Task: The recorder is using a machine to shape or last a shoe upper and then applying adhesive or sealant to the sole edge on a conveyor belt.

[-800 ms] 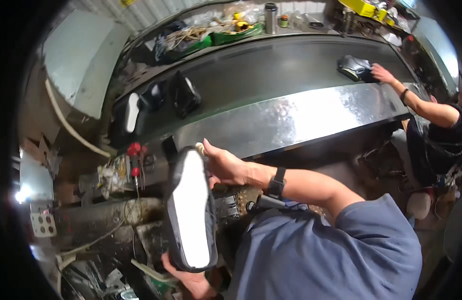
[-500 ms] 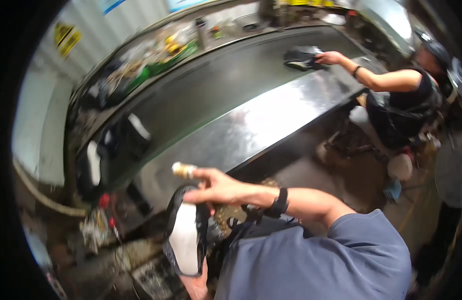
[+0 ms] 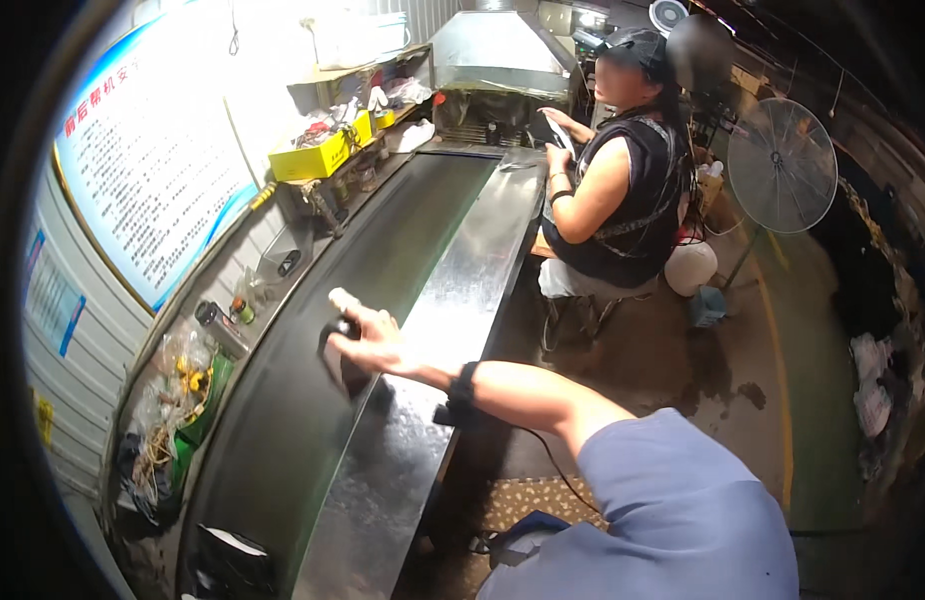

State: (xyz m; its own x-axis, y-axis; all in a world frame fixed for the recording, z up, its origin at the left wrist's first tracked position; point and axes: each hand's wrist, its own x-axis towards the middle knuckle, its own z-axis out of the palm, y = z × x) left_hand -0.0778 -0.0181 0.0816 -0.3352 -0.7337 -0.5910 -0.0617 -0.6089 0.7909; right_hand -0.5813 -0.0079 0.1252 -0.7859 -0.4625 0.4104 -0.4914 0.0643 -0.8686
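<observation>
The person's right hand (image 3: 368,335) is clamped over a dark shoe with a pale sole (image 3: 340,362), now set down on the long black conveyor belt (image 3: 283,420) at nine o'clock from the shiny steel ledge (image 3: 453,310). Release remains, it seems. The left hand is out of view.

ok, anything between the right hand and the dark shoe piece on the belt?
Nothing visible: the right hand already rests on the dark shoe piece on the black conveyor belt. Left hand is out of view.
</observation>
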